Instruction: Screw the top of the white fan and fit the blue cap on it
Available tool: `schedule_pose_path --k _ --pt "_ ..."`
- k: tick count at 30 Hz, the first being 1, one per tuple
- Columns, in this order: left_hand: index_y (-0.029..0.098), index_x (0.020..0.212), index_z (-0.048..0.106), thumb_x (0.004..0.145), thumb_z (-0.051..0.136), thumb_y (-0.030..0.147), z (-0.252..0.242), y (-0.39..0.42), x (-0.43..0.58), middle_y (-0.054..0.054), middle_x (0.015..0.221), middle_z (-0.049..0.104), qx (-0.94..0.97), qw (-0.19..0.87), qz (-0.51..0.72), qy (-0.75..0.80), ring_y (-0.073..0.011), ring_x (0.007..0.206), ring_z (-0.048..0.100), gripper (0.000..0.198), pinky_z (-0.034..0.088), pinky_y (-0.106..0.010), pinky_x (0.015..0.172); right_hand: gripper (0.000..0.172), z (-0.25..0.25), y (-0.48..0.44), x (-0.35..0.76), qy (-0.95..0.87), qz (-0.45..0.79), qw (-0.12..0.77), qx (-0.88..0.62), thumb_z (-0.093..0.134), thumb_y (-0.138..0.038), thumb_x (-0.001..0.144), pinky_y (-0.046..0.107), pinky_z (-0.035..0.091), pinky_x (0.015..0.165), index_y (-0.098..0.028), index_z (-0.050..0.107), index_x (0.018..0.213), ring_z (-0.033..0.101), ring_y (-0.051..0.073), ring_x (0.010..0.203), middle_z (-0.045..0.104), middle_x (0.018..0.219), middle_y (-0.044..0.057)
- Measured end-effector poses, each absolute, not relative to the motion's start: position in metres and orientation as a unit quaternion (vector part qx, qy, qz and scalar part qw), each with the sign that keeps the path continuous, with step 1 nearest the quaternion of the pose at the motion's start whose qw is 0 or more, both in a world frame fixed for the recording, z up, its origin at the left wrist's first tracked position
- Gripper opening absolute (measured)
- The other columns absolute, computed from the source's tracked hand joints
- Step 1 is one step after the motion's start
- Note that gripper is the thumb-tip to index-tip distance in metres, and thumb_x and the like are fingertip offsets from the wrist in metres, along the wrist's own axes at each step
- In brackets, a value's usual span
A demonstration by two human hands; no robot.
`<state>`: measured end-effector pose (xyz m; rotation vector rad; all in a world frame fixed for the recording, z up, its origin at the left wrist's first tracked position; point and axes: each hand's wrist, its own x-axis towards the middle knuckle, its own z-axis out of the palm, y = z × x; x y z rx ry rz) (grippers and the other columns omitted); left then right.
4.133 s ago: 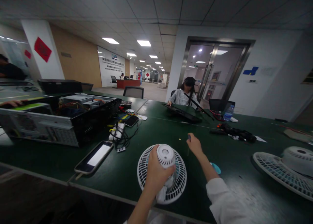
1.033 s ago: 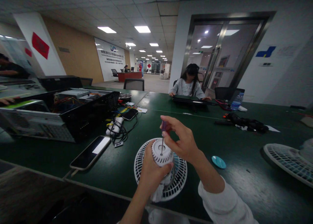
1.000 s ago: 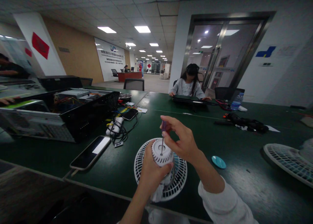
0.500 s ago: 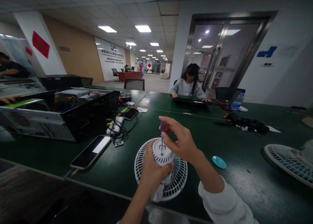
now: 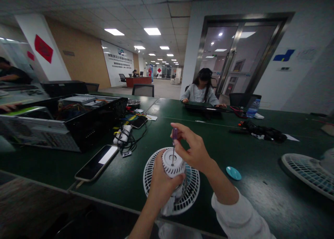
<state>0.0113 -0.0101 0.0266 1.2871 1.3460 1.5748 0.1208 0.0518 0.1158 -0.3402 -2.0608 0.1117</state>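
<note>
My right hand pinches the purple handle of a screwdriver between thumb and fingers. Its metal shaft points down, and the tip meets the top of a white motor housing near a small hole. Wrapped around the side of that housing, my left hand grips it from the left. Beneath the housing lies a round white fan grille flat on the green table. A turquoise round cap rests to the right of my right forearm.
A phone lies left of the fan, beside tangled cables. An open computer case stands at the far left. Another fan grille is at the right. Across the table sits a person, near a water bottle.
The screwdriver handle has tilted slightly to the right, with its tip still on the housing. My left hand keeps its grip in nearly the same place.
</note>
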Motion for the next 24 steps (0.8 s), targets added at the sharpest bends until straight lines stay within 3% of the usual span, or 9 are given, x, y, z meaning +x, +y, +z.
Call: schedule_pose_path --k 17,24 --pt "0.020 0.119 0.043 0.055 0.071 0.020 0.031 -0.012 0.013 -0.007 0.117 0.055 0.493 0.324 0.607 0.533 -0.0251 0.109 0.052 0.070 0.038 -0.042 0.097 0.046 0.124 0.045 0.124 -0.874 0.013 0.471 -0.114 0.045 -0.015 0.087 0.032 0.053 0.075 -0.023 0.041 0.133 0.058 0.016 0.085 0.062 0.100 0.007" --pt "0.020 0.118 0.044 0.055 0.069 0.018 0.035 -0.014 0.014 -0.006 0.113 0.056 0.492 0.329 0.610 0.527 -0.0233 0.106 0.054 0.068 0.039 -0.040 0.096 0.039 0.125 0.044 0.126 -0.865 0.089 0.476 -0.132 0.040 -0.013 0.092 0.031 0.053 0.081 -0.023 0.046 0.128 0.062 0.014 0.093 0.065 0.106 0.006"
